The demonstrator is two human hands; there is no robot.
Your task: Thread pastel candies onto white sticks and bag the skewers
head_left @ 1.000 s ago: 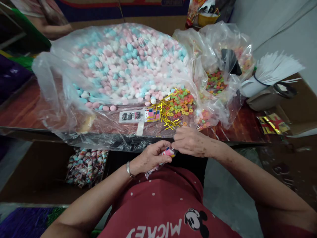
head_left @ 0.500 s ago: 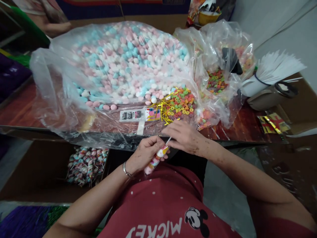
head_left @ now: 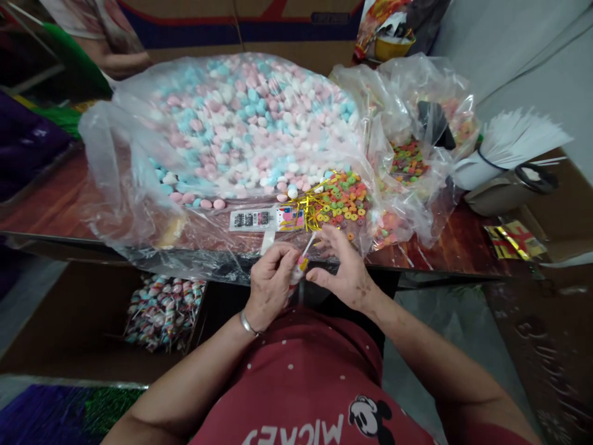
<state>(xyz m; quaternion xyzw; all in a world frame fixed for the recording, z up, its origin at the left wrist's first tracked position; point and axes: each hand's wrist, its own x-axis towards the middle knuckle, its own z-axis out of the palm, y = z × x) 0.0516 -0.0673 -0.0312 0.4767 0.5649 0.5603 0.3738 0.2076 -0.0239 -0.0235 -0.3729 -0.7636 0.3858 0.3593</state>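
My left hand [head_left: 271,284] is closed around a wrapped candy stick [head_left: 300,267] whose white stick points up and right; the lower part of the candy is hidden by the hand. Close on its right, my right hand [head_left: 343,269] has thumb and fingers spread, with nothing held between them. Beyond the hands lie gold ties [head_left: 309,212], a flat printed wrapper [head_left: 254,219] and a pile of ring candies [head_left: 345,196]. A large clear bag of pink, blue and white marshmallows [head_left: 259,123] covers much of the table [head_left: 55,204].
At the lower left, an open cardboard box [head_left: 60,315] holds many wrapped candy sticks. On the right stand a white mug [head_left: 477,165] of white sticks and a metal mug [head_left: 500,188]. Gold-red packets [head_left: 514,241] lie beside them. Another person's arm [head_left: 123,62] shows at the upper left.
My right hand has opened wider, its fingers spreading beside the stick. My left hand now covers more of the candy, which shows less below it. The whole view has shifted slightly.
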